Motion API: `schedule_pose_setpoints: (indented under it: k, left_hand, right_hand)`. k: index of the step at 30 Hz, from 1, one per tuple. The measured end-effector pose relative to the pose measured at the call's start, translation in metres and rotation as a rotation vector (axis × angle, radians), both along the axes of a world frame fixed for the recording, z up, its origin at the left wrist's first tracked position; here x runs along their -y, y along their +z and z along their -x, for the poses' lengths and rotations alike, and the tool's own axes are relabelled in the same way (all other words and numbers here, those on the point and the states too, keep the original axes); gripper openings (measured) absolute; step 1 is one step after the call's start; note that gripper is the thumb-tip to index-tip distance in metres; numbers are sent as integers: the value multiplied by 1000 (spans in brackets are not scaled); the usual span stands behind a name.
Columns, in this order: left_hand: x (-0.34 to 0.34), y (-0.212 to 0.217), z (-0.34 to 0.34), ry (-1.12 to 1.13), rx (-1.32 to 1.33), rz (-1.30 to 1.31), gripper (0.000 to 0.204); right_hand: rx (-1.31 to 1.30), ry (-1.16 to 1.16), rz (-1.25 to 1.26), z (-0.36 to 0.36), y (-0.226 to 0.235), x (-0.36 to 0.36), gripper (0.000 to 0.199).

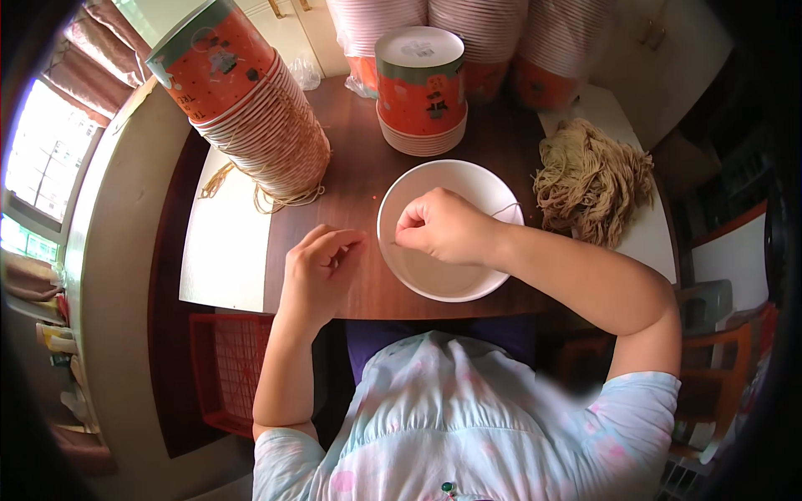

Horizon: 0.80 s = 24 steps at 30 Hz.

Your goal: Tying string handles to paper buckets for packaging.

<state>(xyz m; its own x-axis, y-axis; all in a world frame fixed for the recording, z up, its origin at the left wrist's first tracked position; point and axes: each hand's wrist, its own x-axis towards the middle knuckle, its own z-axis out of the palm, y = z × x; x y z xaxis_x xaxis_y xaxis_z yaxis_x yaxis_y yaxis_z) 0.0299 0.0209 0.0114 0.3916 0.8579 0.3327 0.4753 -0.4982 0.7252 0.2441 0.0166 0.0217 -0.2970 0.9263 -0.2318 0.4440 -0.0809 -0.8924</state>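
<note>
At the far left, a leaning stack of orange paper cups [251, 108] is seen lying on the table [351, 134], with a few loose tan strings [276, 199] trailing from under it. Nearer the middle, the left hand [316, 271] is rested on the dark wood just beside the white paper bowl [451, 230]; its fingers are curled in with thumb and forefinger close together, and whether anything is pinched between them cannot be told. The bowl is set upright at the table's near edge. Over its rim the right hand [443, 225] is held nearly closed, and a thin string [505, 209] is pinched in its fingertips and runs off toward the bowl's right rim. The bowl is judged light and thin-walled, easily dented, best steadied at the rim; the string is judged limp and slight, best pinched close to its end. Behind stands a short upturned stack of cups [422, 88]. At the right lies a bundle of tan strings [593, 179].
</note>
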Motion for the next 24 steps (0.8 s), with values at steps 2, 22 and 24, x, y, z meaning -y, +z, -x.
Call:
schedule_pose_setpoints:
  k: [2,22,24]
  left_hand:
    - [4,-4,-4,-20,18,72,12]
    - [1,-11,-12,-72,21,48,12]
    - [1,-11,-12,-69,5,36,12]
  right_hand:
    - [7,-17,-23,2,0,-1,13]
    - [20,-66,-43,12,-12,-1,15]
    - [22,-59,-56,13,-10,-1,16]
